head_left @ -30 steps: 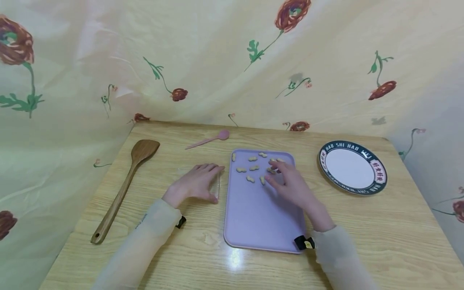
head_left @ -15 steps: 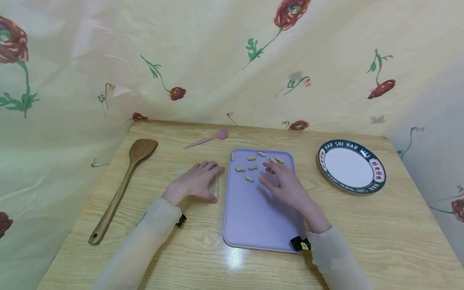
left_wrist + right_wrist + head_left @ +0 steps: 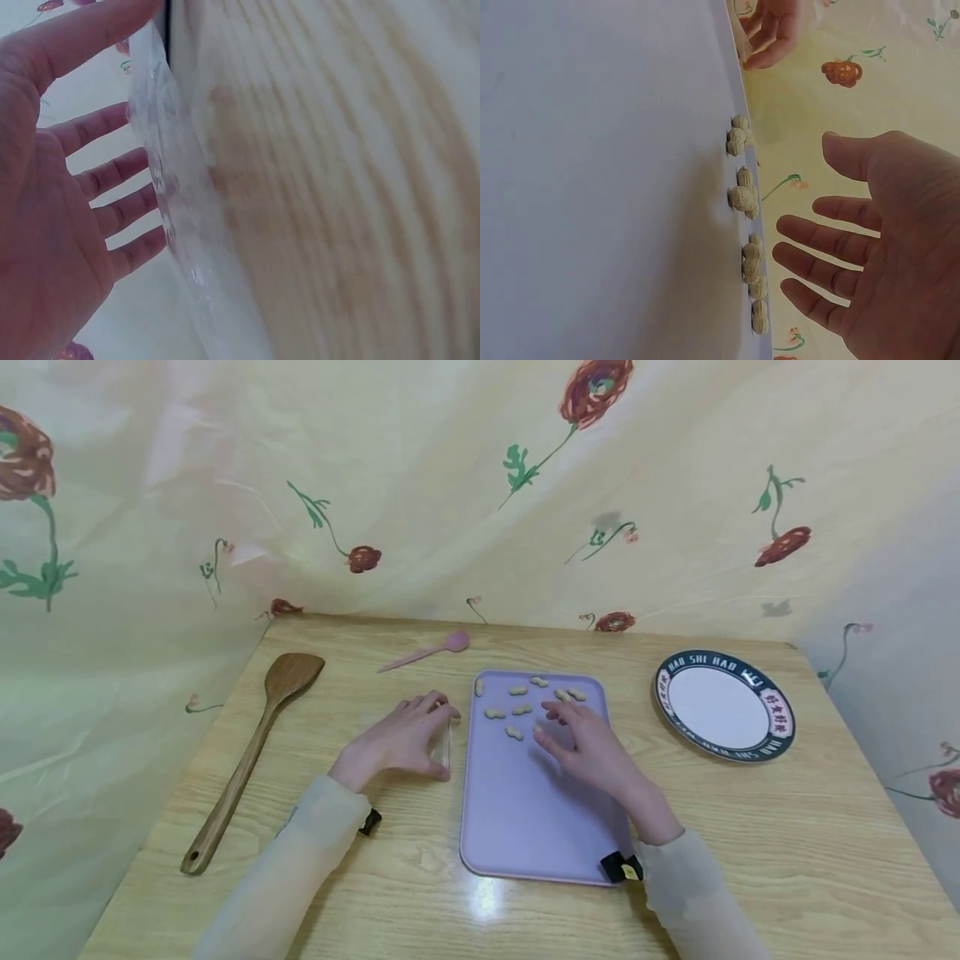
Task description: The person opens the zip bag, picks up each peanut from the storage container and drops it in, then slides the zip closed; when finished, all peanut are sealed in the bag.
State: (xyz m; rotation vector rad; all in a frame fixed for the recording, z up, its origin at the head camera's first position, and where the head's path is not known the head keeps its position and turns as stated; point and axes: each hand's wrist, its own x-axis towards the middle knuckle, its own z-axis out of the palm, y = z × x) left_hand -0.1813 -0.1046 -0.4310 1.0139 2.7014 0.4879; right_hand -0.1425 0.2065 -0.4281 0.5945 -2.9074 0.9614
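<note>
Several unshelled peanuts (image 3: 521,709) lie on the far half of a lilac tray (image 3: 525,810). My right hand (image 3: 596,752) hovers above the tray beside the peanuts. In the right wrist view its fingers (image 3: 821,238) are spread with nothing between them, and peanuts (image 3: 741,198) rest on the tray surface (image 3: 592,187). To the left of the tray, my left hand (image 3: 397,739) rests on a clear plastic bag (image 3: 442,745), thumb and fingers spread. The left wrist view shows its fingertips against the crinkled bag (image 3: 176,165). The hand covers most of the bag.
A wooden spatula (image 3: 251,760) lies at the left. Behind the tray is a pink spoon (image 3: 427,652). A white plate with a dark patterned rim (image 3: 783,714) stands at the right. Flowered cloth (image 3: 450,485) hangs along the table's back edge.
My right hand has shifted slightly left over the tray, and two peanuts near its fingertips are no longer visible there. My left hand stays on the bag.
</note>
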